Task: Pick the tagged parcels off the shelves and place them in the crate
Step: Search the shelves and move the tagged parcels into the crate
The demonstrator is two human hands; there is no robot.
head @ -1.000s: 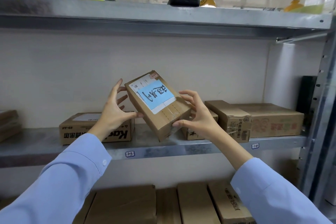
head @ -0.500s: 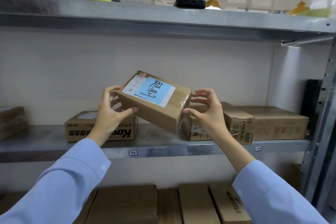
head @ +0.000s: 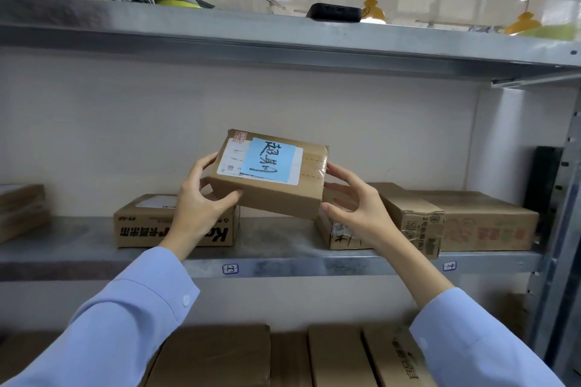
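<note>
Nearest the camera, two light-blue sleeves (head: 125,324) reach up over flat cardboard boxes (head: 213,355) packed side by side on the lowest shelf. Beyond them runs the metal front edge of the middle shelf (head: 283,265), and above that edge the tagged parcel (head: 276,198) is held in the air, sloping down to the right, its blue tag (head: 268,159) turned toward the camera. The left hand (head: 201,198) grips the parcel's left end, fingers curled over the top edge and thumb pressed on the front face. The right hand (head: 355,207) holds the right end with spread, bent fingers and the thumb near the lower corner. The hands are apart, with the parcel clamped between them. Under the parcel lies a bare stretch of shelf between a printed box (head: 141,226) on the left and a cluster of boxes (head: 415,217) on the right, one partly hidden behind the right hand. A steel upright (head: 562,198) closes the right side. Open space rises along the pale back wall to the underside of the top shelf (head: 283,38), which carries a black device (head: 333,12).
</note>
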